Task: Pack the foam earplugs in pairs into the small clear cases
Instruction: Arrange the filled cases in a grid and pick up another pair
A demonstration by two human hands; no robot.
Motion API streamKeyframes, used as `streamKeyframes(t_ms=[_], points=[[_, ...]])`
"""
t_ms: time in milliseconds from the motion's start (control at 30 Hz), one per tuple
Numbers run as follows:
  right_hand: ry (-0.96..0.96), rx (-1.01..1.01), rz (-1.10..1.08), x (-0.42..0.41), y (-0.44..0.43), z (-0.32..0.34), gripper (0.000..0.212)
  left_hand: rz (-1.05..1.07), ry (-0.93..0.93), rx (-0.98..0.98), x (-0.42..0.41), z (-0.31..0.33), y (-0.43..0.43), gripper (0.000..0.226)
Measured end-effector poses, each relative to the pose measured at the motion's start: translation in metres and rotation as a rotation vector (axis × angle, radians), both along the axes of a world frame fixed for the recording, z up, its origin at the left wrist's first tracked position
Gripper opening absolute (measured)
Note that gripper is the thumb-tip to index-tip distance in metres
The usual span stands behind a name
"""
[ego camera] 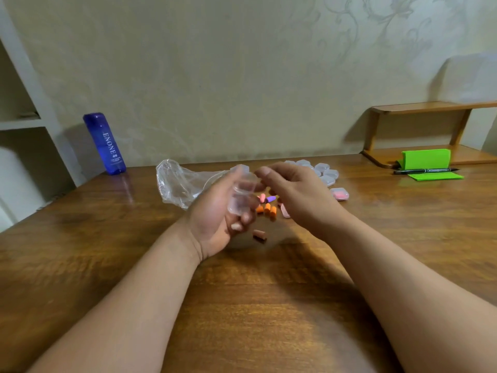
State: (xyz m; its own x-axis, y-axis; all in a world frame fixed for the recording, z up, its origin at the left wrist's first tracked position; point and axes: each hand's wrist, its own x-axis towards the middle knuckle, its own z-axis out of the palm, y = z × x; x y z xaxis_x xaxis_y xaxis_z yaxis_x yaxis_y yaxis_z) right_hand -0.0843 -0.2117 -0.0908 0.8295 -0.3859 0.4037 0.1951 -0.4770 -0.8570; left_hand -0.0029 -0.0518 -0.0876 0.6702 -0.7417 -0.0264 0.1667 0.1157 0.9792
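We're gripping a clear case (pixel 241 196) in our left hand (pixel 215 214), right hand (pixel 295 192) at its lid, grip unclear; next, two matching earplugs (pixel 267 207).

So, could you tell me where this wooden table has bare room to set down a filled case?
Bare wood lies between the blue plastic bottle and the crumpled clear bag, and between the pink-filled clear case and the black marker pen. It is crowded in the middle, where loose orange foam earplugs lie, and by the empty clear cases behind.
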Motion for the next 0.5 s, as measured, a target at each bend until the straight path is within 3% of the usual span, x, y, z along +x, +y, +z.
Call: streamKeyframes(t_ms=[200,500], points=[[0.106,-0.203,-0.206,0.004,-0.013,-0.006,0.021,0.410,0.368,-0.316,0.020,0.007,0.012,0.049],[0.224,-0.453,-0.203,0.003,-0.010,-0.010,0.022,0.399,0.416,-0.402,0.019,0.008,0.013,0.046]])
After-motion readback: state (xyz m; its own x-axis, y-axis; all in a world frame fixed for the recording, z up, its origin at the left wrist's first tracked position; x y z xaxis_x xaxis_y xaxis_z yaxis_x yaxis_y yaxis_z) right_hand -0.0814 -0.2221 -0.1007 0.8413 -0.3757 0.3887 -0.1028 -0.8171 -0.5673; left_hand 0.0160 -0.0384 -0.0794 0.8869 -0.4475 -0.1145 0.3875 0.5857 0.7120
